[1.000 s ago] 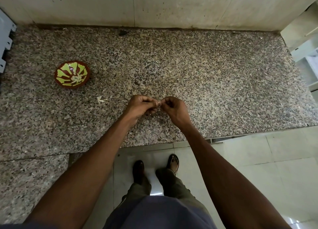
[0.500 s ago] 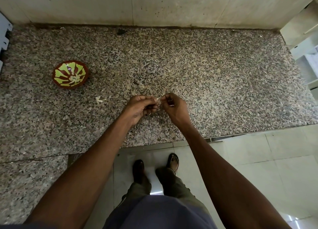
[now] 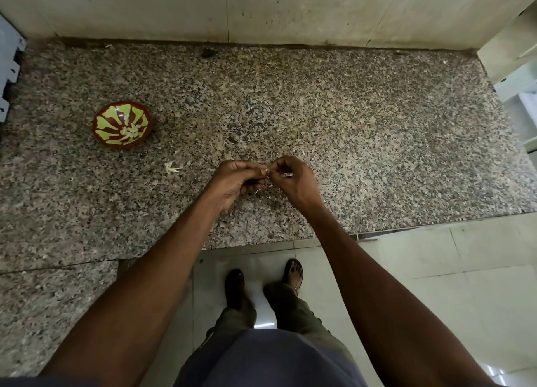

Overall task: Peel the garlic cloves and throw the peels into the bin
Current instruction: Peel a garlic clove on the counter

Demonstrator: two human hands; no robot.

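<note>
Over the speckled granite counter [image 3: 348, 125], my left hand [image 3: 236, 180] and my right hand [image 3: 290, 180] meet fingertip to fingertip. Both pinch a small garlic clove [image 3: 267, 171], of which only a pale sliver shows between the fingers. A thin strip of peel hangs under my left hand. To the left of my hands a loose scrap of pale peel [image 3: 172, 168] lies on the counter. Further left stands a red bowl with a green petal pattern [image 3: 122, 124], holding a few pale garlic pieces at its centre.
A stained tiled wall [image 3: 261, 8] backs the counter. A white rack [image 3: 8, 66] pokes in at the left edge and white shelving [image 3: 517, 66] at the right. Below the counter edge are pale floor tiles [image 3: 436, 255] and my sandalled feet.
My hands have stayed together over the same spot, with only small finger shifts on the clove. The bowl and the loose peel have not moved.
</note>
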